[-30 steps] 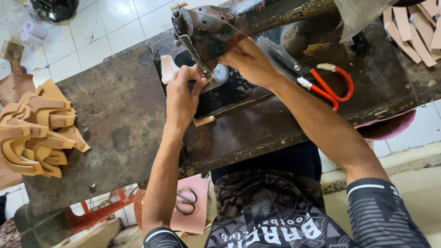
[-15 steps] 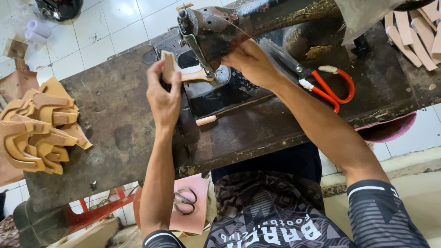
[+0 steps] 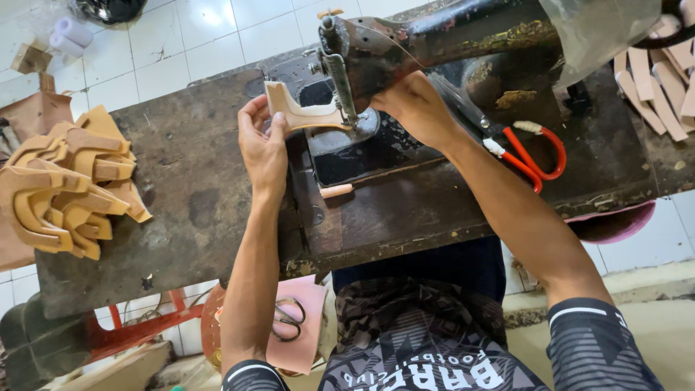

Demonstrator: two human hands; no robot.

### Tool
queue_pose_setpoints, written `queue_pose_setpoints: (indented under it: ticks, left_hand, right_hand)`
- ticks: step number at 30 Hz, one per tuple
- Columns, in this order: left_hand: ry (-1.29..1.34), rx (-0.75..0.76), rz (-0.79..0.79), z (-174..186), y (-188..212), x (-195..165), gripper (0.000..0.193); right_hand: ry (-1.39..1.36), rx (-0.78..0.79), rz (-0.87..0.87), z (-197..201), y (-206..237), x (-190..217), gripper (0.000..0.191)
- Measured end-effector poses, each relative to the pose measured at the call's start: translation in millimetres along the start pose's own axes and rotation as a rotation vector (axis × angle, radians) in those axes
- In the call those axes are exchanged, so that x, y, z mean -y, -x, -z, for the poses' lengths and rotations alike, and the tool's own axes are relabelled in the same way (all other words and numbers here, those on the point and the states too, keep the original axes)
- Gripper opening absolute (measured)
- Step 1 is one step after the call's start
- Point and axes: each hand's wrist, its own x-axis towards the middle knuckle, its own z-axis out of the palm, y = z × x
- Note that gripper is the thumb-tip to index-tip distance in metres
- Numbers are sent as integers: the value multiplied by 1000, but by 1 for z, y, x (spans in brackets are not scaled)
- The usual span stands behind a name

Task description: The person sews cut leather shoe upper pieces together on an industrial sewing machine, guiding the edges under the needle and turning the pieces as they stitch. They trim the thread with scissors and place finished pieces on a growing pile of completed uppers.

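Pinching a curved tan leather piece (image 3: pixel 300 112) between thumb and fingers, the left hand (image 3: pixel 262 145) holds it at the needle of the old black sewing machine (image 3: pixel 405 43), at 12 o'clock on the bench. The right hand (image 3: pixel 414 108) rests curled against the machine head; whether it grips anything cannot be told. The worn, stained wooden table (image 3: pixel 181 203) stands over white floor tiles. Stacked tan cut pieces (image 3: pixel 65 188) lie at 9 o'clock, red-handled scissors (image 3: pixel 532 152) at 2 o'clock.
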Motion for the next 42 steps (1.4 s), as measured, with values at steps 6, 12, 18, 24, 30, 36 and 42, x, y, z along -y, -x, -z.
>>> queue_pose_setpoints:
  ticks: [6,12,18,24,30,36,42]
  left_hand:
    - [-20,-6,-59,-2,-4,9,35]
    - [-108,-59,-128,-5,-1,4,40]
    - [-378,-117,-220,-12,44,-23,57]
    - [-689,-3,-475,-4,86,-45,58]
    - [-725,30,-577,-21,93,-50,31]
    - [-620,309,-577,-77,97,-44,19]
    - [-716,468,-648,-91,93,-42,23]
  right_hand:
    - [327,-93,-34,-4,-7,8,23]
    - [-175,-35,87,-10,-26,16,47]
    - [15,-159,50,-20,-34,31,34]
    - [1314,-56,-284,-45,10,64,19]
    - [1164,-346,45,-58,94,97,19]
    - [1173,-771,131,-48,151,120,16]
    - [1392,-1195,200,55,205,157,15]
